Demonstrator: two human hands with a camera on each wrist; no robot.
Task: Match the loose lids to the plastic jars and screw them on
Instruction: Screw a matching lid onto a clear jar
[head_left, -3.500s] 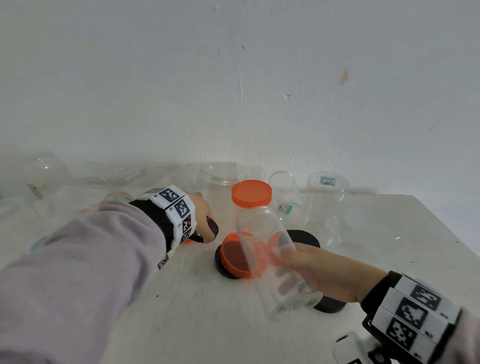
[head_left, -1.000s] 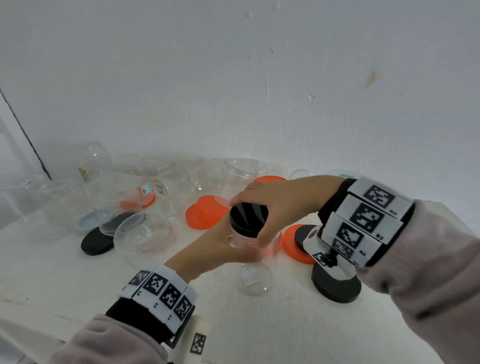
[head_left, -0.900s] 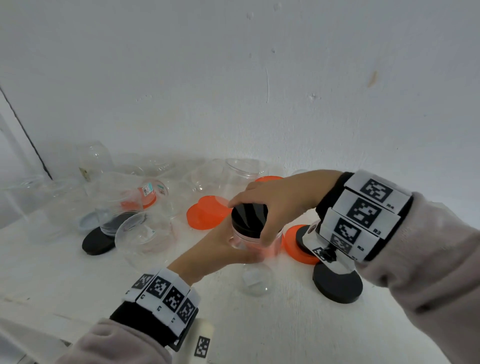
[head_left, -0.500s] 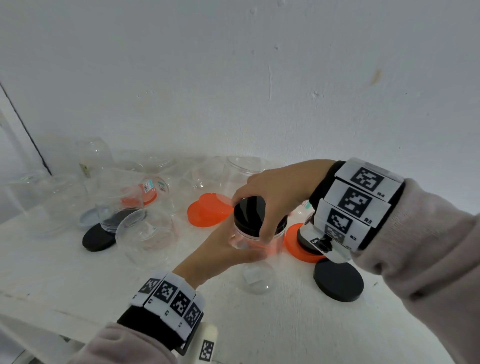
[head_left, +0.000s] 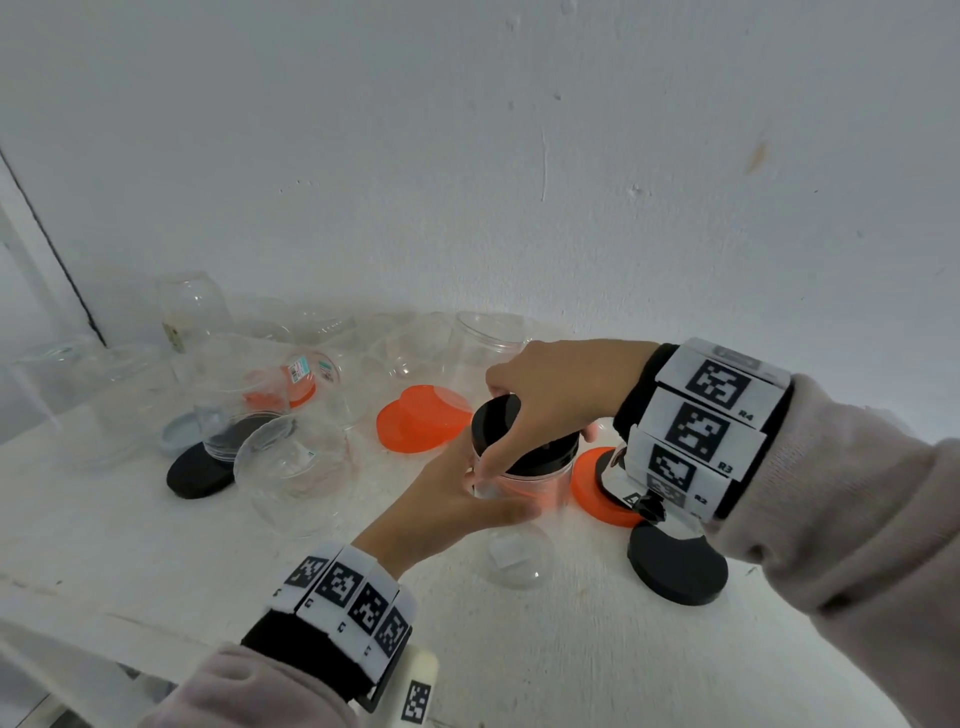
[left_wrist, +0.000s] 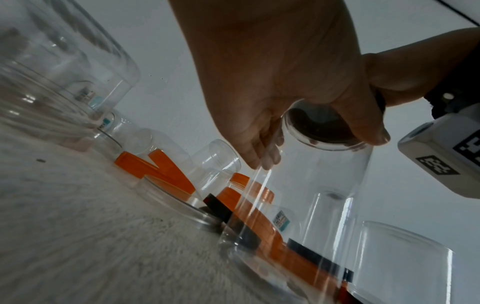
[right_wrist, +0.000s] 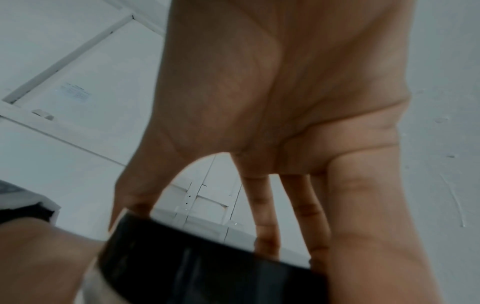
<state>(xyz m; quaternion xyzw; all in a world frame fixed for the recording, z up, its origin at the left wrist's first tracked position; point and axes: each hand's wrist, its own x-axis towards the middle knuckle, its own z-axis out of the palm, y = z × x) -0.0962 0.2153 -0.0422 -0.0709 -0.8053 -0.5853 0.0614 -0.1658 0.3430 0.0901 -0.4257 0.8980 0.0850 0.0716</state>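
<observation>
My right grip (head_left: 550, 395) curled over the black lid (head_left: 519, 436) seated on the clear jar (head_left: 524, 493), my left grip (head_left: 457, 509) wrapped round the jar wall, jar upright on the white desk (head_left: 571, 649), orange lids (head_left: 421, 418) and a loose black lid (head_left: 675, 569) nearby.

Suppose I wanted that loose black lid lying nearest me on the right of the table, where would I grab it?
Take the black lid by its rim, coming from straight above with thumb and fingers on opposite sides. It lies flat on the table, so only the low round side wall offers a grip. Its near side looks clearest, since the orange lid lies close behind it.
</observation>
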